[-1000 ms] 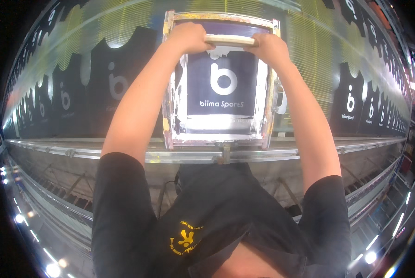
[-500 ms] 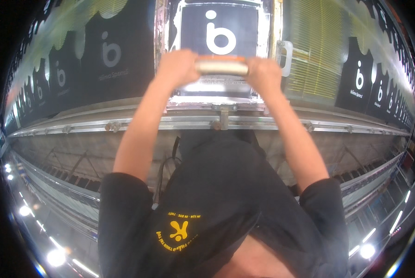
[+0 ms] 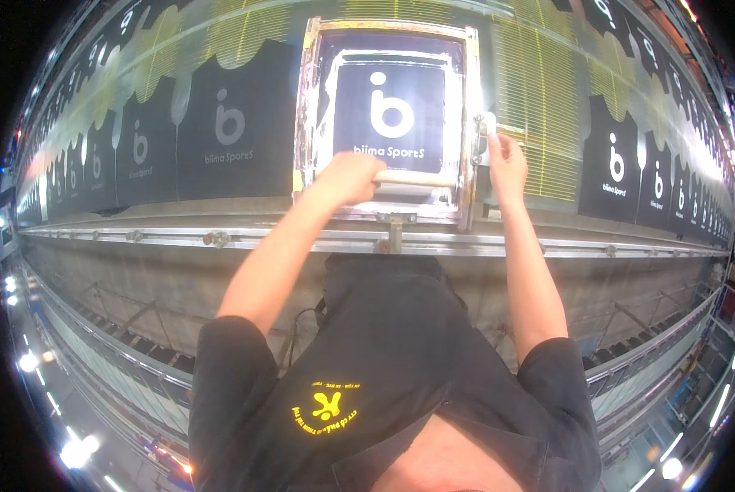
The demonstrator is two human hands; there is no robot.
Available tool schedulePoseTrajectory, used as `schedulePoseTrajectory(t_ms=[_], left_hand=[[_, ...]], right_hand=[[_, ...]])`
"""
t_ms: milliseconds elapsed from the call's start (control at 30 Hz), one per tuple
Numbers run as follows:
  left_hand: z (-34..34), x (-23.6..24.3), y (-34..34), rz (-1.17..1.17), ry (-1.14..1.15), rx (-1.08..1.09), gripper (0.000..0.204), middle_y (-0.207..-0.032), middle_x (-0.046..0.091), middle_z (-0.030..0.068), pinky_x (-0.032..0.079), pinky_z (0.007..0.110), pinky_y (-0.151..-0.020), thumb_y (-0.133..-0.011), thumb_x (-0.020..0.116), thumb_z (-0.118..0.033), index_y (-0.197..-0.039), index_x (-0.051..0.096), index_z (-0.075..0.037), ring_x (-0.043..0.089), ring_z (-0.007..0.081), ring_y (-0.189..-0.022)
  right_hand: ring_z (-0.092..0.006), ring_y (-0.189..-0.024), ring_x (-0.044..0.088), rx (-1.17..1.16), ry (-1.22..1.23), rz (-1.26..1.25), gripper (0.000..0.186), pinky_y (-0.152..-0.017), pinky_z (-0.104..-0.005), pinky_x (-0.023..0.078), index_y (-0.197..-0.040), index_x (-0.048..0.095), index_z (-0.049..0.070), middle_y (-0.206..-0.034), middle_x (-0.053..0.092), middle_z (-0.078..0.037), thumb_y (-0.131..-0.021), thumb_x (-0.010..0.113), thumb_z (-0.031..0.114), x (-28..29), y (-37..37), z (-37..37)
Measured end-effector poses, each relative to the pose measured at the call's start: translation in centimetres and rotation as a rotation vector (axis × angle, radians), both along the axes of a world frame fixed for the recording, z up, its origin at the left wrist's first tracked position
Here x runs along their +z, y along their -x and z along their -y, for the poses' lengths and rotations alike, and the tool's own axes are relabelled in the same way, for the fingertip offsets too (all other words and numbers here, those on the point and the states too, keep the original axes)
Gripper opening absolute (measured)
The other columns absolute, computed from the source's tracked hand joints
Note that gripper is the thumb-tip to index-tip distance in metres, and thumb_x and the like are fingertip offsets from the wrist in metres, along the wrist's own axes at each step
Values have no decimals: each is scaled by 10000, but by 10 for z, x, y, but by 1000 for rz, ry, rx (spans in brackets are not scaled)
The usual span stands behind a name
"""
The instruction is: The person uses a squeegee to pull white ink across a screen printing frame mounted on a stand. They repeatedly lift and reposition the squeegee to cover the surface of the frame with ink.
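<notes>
My left hand (image 3: 347,179) is closed on the left end of a long, pale-handled squeegee (image 3: 417,179), lying across the lower part of a screen-printing frame (image 3: 470,66). The screen (image 3: 359,115) shows a white logo on dark ground inside white ink-smeared borders. My right hand (image 3: 509,168) is off the squeegee, just outside the frame's right side at a pale metal handle (image 3: 486,123); its fingers are loosely bent and apart, and whether they touch the handle is unclear.
Rows of dark garment pieces (image 3: 203,172) with white logos lie along the long table on both sides, among yellow ribbed patches (image 3: 531,98). A metal rail (image 3: 564,244) runs along the near edge, with an aisle floor and other rails below.
The squeegee has moved from the screen's top to its lower part. My right hand has let go of it and moved out to the side handle; my left hand still holds it.
</notes>
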State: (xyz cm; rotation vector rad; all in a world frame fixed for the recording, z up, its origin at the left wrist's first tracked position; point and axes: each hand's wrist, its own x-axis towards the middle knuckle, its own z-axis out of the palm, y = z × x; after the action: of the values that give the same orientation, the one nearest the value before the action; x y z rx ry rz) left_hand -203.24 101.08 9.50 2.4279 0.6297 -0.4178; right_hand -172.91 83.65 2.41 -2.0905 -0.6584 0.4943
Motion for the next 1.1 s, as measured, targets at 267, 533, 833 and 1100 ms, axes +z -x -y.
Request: schedulePoseTrajectory(t_ms=[267, 533, 833, 1100], left_hand=[[-156, 16, -91, 156, -197, -21, 198, -965, 776, 159, 587, 543, -855, -843, 677, -125, -1015, 774, -132, 744, 403, -978], [-189, -13, -116, 134, -237, 114, 253, -954, 789, 115, 593, 514, -815, -890, 820, -371, -1017, 805, -153, 763, 352, -944], [16, -52, 17, 409, -399, 181, 542, -1281, 730, 49, 610, 414, -875, -713, 832, -89, -1241, 713, -127, 720, 262, -1122], [59, -17, 72, 528, -303, 144, 555, -1293, 718, 74, 586, 432, -950, -763, 779, -42, -1305, 666, -74, 683, 298, -1216]], right_hand=[[-134, -699, 639, -136, 32, -366, 492, -619, -302, 505, -1311, 703, -16, -865, 687, -58, -1040, 753, 392, -13, -15, -55], [-32, -533, 388, -163, 77, -444, 373, -464, -262, 283, -1208, 745, 38, -723, 538, 79, -1035, 767, 368, 26, -8, -68], [-31, -525, 376, -160, -102, -446, 395, -461, -265, 257, -1261, 725, 41, -688, 523, 94, -1026, 784, 352, 41, -13, -76], [-47, -767, 596, -179, -339, -287, 321, -655, -205, 454, -1269, 719, 34, -948, 712, 0, -1049, 768, 262, 54, 0, -91]])
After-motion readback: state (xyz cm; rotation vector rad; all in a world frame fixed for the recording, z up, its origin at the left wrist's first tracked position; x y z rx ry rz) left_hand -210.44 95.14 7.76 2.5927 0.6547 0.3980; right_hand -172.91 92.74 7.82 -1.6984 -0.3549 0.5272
